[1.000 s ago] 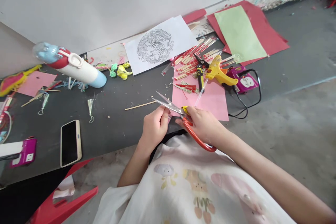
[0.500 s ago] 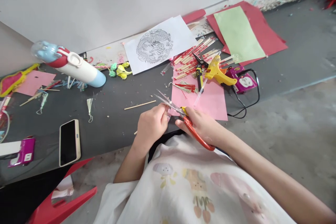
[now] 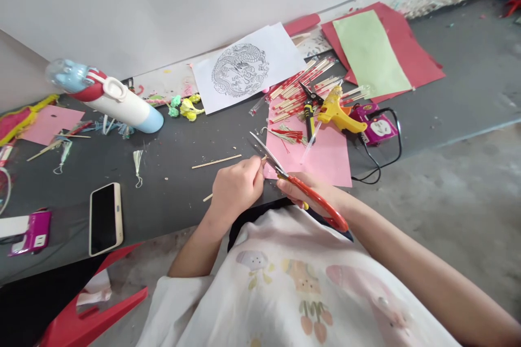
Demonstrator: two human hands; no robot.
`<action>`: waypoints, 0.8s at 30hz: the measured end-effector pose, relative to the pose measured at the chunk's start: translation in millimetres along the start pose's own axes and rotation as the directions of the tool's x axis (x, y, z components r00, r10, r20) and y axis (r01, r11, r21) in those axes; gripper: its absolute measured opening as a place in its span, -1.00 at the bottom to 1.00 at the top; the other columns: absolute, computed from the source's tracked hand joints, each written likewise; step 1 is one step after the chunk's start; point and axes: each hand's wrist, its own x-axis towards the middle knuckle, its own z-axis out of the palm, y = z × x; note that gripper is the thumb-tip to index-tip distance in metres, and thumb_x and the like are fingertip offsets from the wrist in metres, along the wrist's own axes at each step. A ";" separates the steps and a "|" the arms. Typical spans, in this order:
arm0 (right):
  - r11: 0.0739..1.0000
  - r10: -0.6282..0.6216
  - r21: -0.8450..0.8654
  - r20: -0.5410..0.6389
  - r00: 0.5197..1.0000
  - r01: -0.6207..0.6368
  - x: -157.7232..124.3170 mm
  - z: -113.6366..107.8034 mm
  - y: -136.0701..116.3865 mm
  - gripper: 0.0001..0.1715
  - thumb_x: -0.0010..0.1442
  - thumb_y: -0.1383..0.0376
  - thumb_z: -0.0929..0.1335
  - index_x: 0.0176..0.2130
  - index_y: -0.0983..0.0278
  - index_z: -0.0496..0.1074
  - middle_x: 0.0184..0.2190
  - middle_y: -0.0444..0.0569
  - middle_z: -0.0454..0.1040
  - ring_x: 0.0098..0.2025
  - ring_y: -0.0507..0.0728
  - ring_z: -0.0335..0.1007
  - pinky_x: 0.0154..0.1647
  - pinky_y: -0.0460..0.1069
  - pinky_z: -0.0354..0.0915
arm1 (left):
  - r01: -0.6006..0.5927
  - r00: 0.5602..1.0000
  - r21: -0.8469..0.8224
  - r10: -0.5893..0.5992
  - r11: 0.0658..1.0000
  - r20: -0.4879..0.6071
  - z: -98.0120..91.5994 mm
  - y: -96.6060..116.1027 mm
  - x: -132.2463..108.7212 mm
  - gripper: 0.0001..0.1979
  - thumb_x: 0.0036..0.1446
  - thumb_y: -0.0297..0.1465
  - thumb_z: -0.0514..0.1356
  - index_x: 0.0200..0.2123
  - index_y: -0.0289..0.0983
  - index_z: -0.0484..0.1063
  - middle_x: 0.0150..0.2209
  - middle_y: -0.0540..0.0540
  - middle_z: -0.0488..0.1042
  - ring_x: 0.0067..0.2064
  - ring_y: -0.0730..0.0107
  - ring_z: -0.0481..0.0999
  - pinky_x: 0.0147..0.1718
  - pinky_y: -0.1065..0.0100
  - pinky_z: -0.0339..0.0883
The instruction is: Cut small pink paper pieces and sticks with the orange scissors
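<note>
My left hand (image 3: pixel 236 187) is closed in a pinch around a thin wooden stick (image 3: pixel 208 197), whose ends poke out on both sides of the fist. My right hand (image 3: pixel 315 192) grips red-handled scissors (image 3: pixel 301 187); their metal blades point up and left, right beside my left fingertips. Both hands hover over the front edge of the dark grey table (image 3: pixel 171 195). Just behind them lies a pink paper sheet (image 3: pixel 321 154).
A yellow glue gun (image 3: pixel 340 111), black-and-yellow snips (image 3: pixel 309 111), red and bare sticks (image 3: pixel 297 89), a purple power strip (image 3: pixel 376 127), a dragon print (image 3: pixel 246 68), red and green paper (image 3: pixel 374 51), a bottle (image 3: pixel 109 100) and a phone (image 3: pixel 105 218) lie on the table.
The scissors have swung: the blades now point more steeply up and the handles lie flatter toward my right wrist. My left hand shifted slightly down-left with the stick.
</note>
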 end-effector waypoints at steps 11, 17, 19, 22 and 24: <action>0.946 0.023 0.316 0.142 0.990 -0.067 7.3 -5.2 5.6 -0.41 0.17 -0.18 0.16 -0.51 0.26 0.20 -0.65 -0.24 0.12 -0.62 -0.06 0.08 -0.54 -0.07 0.08 | 0.017 0.999 -0.068 -0.014 0.998 0.041 5.0 -4.4 5.8 -0.68 0.26 -0.31 -0.05 -0.52 -0.25 0.29 -0.58 0.01 0.37 -0.55 0.49 0.28 -0.52 0.35 -0.11; 0.860 0.053 0.489 0.199 0.979 -0.146 7.6 -3.7 1.5 -0.45 0.15 -0.15 0.22 -0.50 0.26 0.16 -0.60 -0.26 0.09 -0.62 -0.08 0.02 -0.56 -0.09 0.03 | 0.037 0.998 -0.084 -0.033 0.996 0.048 7.2 -5.0 7.3 -0.66 0.26 -0.29 -0.05 -0.52 -0.25 0.31 -0.59 0.00 0.37 -0.55 0.48 0.28 -0.52 0.35 -0.10; 0.853 0.042 0.502 0.213 0.976 -0.146 7.9 -2.9 0.1 -0.44 0.16 -0.16 0.20 -0.48 0.26 0.16 -0.60 -0.25 0.10 -0.62 -0.08 0.03 -0.56 -0.09 0.02 | 0.042 0.998 -0.098 -0.037 0.994 0.046 8.0 -4.9 7.3 -0.66 0.26 -0.30 -0.05 -0.52 -0.25 0.31 -0.59 -0.01 0.37 -0.55 0.48 0.29 -0.51 0.35 -0.10; 0.862 0.039 0.487 0.215 0.976 -0.142 9.1 -2.2 0.0 -0.43 0.16 -0.18 0.17 -0.47 0.26 0.18 -0.59 -0.24 0.10 -0.62 -0.07 0.04 -0.56 -0.08 0.03 | 0.055 0.998 -0.120 -0.050 0.991 0.042 9.5 -5.2 7.2 -0.65 0.26 -0.29 -0.05 -0.54 -0.25 0.30 -0.59 -0.01 0.35 -0.55 0.48 0.27 -0.51 0.36 -0.09; 0.900 0.047 0.419 0.189 0.981 -0.124 10.5 -1.7 1.3 -0.42 0.16 -0.19 0.15 -0.48 0.25 0.17 -0.60 -0.24 0.09 -0.61 -0.06 0.04 -0.55 -0.07 0.05 | 0.077 0.996 -0.136 -0.071 0.988 0.047 10.2 -5.9 7.1 -0.64 0.26 -0.28 -0.05 -0.55 -0.25 0.28 -0.61 0.00 0.33 -0.56 0.48 0.25 -0.52 0.36 -0.09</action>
